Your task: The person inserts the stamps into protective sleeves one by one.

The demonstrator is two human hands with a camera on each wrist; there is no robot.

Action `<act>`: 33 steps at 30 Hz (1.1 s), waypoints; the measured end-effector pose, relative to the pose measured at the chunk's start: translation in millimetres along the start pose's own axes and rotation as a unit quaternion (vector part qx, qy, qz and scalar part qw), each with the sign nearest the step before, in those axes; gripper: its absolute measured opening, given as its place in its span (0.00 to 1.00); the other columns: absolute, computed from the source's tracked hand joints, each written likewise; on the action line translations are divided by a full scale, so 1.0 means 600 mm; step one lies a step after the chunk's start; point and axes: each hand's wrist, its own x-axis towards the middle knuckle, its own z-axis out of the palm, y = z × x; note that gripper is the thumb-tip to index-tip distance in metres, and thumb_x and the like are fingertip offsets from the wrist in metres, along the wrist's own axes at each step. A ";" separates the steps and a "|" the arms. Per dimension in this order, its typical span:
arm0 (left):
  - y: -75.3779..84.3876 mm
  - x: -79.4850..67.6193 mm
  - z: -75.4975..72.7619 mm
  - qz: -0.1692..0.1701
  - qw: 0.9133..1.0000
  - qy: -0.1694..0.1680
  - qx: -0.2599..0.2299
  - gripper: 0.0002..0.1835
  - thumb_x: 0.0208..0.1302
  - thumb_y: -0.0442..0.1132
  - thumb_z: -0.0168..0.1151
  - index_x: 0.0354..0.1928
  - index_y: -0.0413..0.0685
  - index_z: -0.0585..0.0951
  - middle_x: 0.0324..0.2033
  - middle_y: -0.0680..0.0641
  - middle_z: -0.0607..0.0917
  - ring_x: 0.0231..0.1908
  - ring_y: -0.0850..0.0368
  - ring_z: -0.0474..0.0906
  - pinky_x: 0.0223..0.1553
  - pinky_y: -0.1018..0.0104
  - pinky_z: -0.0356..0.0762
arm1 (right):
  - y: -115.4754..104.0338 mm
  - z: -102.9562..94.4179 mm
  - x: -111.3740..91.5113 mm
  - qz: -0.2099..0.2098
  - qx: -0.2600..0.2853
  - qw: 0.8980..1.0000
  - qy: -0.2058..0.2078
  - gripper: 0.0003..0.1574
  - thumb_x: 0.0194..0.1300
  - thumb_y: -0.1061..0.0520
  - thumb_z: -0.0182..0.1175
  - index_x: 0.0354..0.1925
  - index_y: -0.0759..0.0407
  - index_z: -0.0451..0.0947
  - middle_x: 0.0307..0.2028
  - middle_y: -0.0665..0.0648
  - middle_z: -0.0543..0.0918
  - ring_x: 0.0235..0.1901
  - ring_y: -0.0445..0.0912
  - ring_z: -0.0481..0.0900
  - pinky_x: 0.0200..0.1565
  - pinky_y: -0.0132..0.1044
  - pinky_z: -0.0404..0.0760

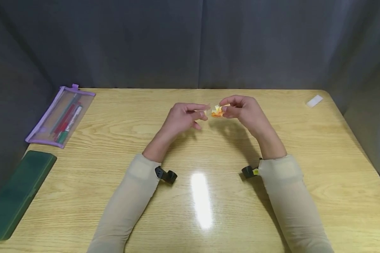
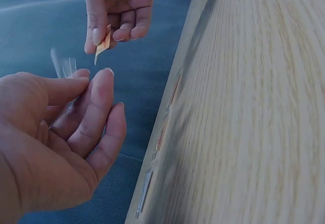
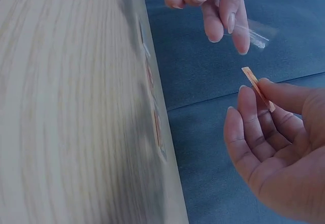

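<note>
Above the far middle of the table, my two hands face each other with a small gap between their fingertips. Between thumb and fingers, my right hand (image 1: 245, 110) pinches a small, thin orange-and-yellow printed piece (image 1: 217, 112); edge-on in the right wrist view, the piece (image 3: 258, 88) looks like a narrow strip. My left hand (image 1: 185, 117) pinches a small clear plastic piece (image 2: 66, 67) between thumb and index finger, its other fingers loosely bent. The clear plastic (image 3: 256, 35) sticks out past the left fingertips, apart from the printed piece.
At the table's left lies a purple-edged mesh zip pouch (image 1: 61, 116) with several pens inside. Nearer me is a dark green case (image 1: 19, 195). A small white block (image 1: 315, 101) lies at the far right corner. Dark curtains (image 1: 190, 42) surround the wooden table (image 1: 228, 207).
</note>
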 end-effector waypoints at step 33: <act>0.002 -0.003 0.004 0.032 0.997 0.059 -0.047 0.11 0.69 0.34 0.65 0.51 0.43 0.81 0.37 0.41 0.91 0.26 0.53 0.84 0.32 0.67 0.85 | -0.010 -0.002 -0.004 -0.010 0.025 1.000 0.003 0.12 0.73 0.60 0.60 0.51 0.64 0.81 0.37 0.47 0.84 0.39 0.46 0.87 0.45 0.31 0.85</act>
